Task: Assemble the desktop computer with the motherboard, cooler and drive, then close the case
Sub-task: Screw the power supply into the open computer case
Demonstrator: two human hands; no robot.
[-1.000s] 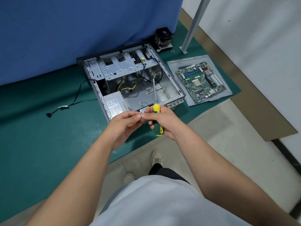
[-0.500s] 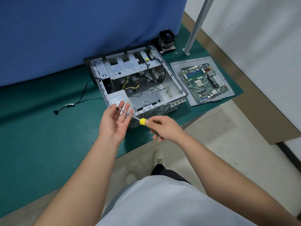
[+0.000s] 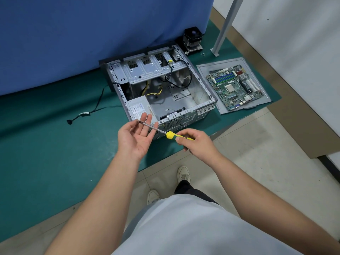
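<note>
Motherboard, green populated circuit board [image 3: 236,86], is sitting outside on grey panel [image 3: 204,74] beside empty open steel case [image 3: 206,89], nothing installed, while right hand [image 3: 197,144] is gripping yellow-handled screwdriver [image 3: 170,135], left hand [image 3: 137,136] spread under its shaft.

From here I can't read the power supply label [image 3: 137,108], and my right hand [image 3: 197,143] covers the screwdriver handle [image 3: 170,135] (mostly).
</note>
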